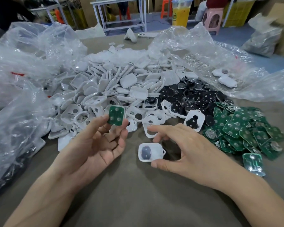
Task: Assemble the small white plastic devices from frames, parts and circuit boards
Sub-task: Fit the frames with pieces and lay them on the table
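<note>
Surface: brown table (138,202) is stretching under both forearms and carrying heaps of parts farther back.
Left hand: left hand (95,145) is hovering palm up above the table, its fingertips (105,118) pinching a white frame (116,106) by its side edges.
Circuit board: green circuit board (116,116) is sitting inside that frame, its round pads facing the camera.
Right hand: right hand (187,149) is gripping a white shell (154,149) between the thumb and a curled finger, with the index finger reaching out over it.
Shell: it is sitting low between the two hands with a dark part inside; whether it is touching the table I cannot tell.
White heap: pile of white frames (105,82) is spreading across the middle of the table.
Black heap: black parts (195,95) are lying just right of the white pile.
Green heap: loose circuit boards (246,128) are lying at the right, near the right hand.
Wrapping: clear plastic bags (23,63) are billowing around the heaps on both sides.
Background: yellow drink cup (181,12) and pink stool (213,18) are standing beyond the table.
</note>
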{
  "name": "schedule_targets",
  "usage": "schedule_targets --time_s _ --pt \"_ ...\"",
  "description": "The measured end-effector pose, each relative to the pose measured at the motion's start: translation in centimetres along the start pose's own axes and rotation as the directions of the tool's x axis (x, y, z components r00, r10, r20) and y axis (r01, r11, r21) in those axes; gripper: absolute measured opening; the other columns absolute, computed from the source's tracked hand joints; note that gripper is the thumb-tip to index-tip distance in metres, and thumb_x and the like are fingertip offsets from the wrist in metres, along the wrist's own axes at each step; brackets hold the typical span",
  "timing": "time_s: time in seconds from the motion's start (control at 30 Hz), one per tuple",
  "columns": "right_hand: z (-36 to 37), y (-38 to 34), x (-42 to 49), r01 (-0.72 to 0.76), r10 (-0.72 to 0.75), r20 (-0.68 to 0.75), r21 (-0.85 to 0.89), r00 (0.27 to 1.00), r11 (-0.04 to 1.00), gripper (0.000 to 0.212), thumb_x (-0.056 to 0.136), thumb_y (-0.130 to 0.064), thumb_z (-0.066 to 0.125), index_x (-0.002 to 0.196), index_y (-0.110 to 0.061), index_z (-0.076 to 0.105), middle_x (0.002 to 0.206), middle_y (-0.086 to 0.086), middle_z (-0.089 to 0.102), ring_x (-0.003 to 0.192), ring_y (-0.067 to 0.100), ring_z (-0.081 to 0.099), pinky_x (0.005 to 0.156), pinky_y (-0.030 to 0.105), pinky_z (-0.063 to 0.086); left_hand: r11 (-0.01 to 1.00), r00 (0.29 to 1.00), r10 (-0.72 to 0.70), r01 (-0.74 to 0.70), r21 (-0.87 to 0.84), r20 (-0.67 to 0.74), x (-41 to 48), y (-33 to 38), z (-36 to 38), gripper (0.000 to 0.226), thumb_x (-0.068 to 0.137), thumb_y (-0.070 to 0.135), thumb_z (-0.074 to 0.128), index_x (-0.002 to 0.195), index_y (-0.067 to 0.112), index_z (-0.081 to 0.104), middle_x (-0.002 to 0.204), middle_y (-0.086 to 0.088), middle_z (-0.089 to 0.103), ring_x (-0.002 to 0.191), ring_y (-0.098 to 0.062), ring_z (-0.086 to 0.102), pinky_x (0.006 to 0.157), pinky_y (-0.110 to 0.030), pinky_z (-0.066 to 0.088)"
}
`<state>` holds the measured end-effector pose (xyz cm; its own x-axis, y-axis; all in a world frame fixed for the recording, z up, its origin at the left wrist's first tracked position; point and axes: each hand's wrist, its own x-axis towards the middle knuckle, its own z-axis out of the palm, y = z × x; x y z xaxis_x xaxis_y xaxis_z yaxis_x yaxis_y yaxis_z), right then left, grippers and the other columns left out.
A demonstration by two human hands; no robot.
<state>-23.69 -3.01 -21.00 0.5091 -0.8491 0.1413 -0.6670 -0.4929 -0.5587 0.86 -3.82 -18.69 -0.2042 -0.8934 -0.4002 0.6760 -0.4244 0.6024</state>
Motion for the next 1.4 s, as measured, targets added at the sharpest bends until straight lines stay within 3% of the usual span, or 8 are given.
schedule_targets --time_s 0.1,0.17,0.23,0.3,0.43,0.83,1.03,1.4 --pt "-0.1 0.1 0.0 -0.013 0.013 0.015 0.002 1.000 1.000 0.071 0.079 -0.068 0.059 0.143 -0.052 0.033 0.118 -0.034 0.052 0.117 -0.004 0.043 0.101 0.018 0.036 0.958 0.992 0.123 -0.125 0.259 0.023 0.0 -0.6 0.3 0.014 0.078 0.033 0.074 0.083 0.020 0.077 0.108 -0.008 0.076 0.082 -0.015 0.072 0.068 -0.027 0.059" --pt "-0.1 0.1 -0.1 -0.020 0.020 0.019 0.008 1.000 1.000 0.072 0.079 -0.066 0.059 0.144 -0.051 0.032 0.120 -0.035 0.052 0.117 -0.006 0.042 0.100 0.015 0.034 0.819 0.951 0.295 -0.303 0.488 0.096 -0.2 -1.2 0.2 0.018 0.076 0.042 0.081 0.084 0.027 0.076 0.108 -0.006 0.077 0.086 -0.011 0.072 0.070 -0.023 0.058" --pt "-0.1 0.0 -0.1 -0.018 0.017 0.015 0.005 1.000 1.000 0.072 0.080 -0.063 0.060 0.146 -0.048 0.034 0.119 -0.033 0.054 0.115 -0.005 0.043 0.098 0.014 0.034 0.481 0.842 0.476 -0.490 0.727 0.252 -0.6 -2.1 -0.3 0.021 0.075 0.048 0.079 0.084 0.030 0.070 0.106 0.003 0.077 0.089 -0.006 0.072 0.075 -0.016 0.055" --pt "-0.2 -0.1 -0.1 -0.020 0.020 0.014 -0.008 1.000 1.000 0.072 0.081 -0.062 0.059 0.147 -0.047 0.034 0.117 -0.031 0.056 0.114 -0.004 0.045 0.099 0.017 0.035 0.075 0.733 0.494 -0.572 0.817 0.468 -0.9 -3.0 -0.8 0.013 0.082 0.046 0.070 0.090 0.037 0.066 0.113 0.015 0.072 0.098 -0.007 0.070 0.080 -0.016 0.053" --pt "-0.3 0.0 -0.3 -0.020 0.020 0.010 -0.019 1.000 1.000 0.074 0.081 -0.060 0.059 0.149 -0.046 0.032 0.117 -0.030 0.055 0.117 -0.004 0.046 0.101 0.017 0.036 -0.304 0.676 0.302 -0.600 0.740 0.672 -0.9 -3.6 -1.1 0.012 0.092 0.048 0.064 0.100 0.038 0.063 0.119 0.027 0.064 0.118 -0.011 0.060 0.091 -0.026 0.050" --pt "-0.2 0.1 -0.3 -0.002 0.002 -0.008 -0.023 1.000 1.000 0.062 0.082 -0.056 0.063 0.140 -0.043 0.044 0.114 -0.030 0.057 0.113 -0.002 0.048 0.098 0.019 0.038 -0.443 0.716 0.180 -0.554 0.705 0.675 -1.5 -3.2 -0.8 0.026 0.095 0.053 0.057 0.107 0.032 0.067 0.122 0.026 0.060 0.121 0.001 0.054 0.099 -0.012 0.038" --pt "-0.3 0.0 -0.4 0.011 -0.011 -0.020 -0.033 1.000 0.999 0.041 0.083 -0.056 0.063 0.119 -0.040 0.057 0.111 -0.030 0.058 0.112 -0.002 0.049 0.095 0.021 0.040 -0.498 0.730 0.167 -0.517 0.696 0.662 -2.2 -2.9 -1.3 0.027 0.100 0.051 0.052 0.109 0.034 0.071 0.123 0.024 0.060 0.119 -0.003 0.054 0.098 -0.017 0.040" --pt "-0.1 0.2 -0.3 0.067 -0.068 -0.027 -0.049 0.997 0.997 0.031 0.088 -0.057 0.059 0.114 -0.040 0.065 0.118 -0.025 0.060 0.114 0.001 0.052 0.099 0.033 0.044 -0.546 0.733 0.133 -0.508 0.666 0.667 -2.5 -3.0 -1.0 0.029 0.103 0.049 0.048 0.115 0.033 0.069 0.125 0.020 0.059 0.117 -0.003 0.054 0.098 -0.023 0.042"
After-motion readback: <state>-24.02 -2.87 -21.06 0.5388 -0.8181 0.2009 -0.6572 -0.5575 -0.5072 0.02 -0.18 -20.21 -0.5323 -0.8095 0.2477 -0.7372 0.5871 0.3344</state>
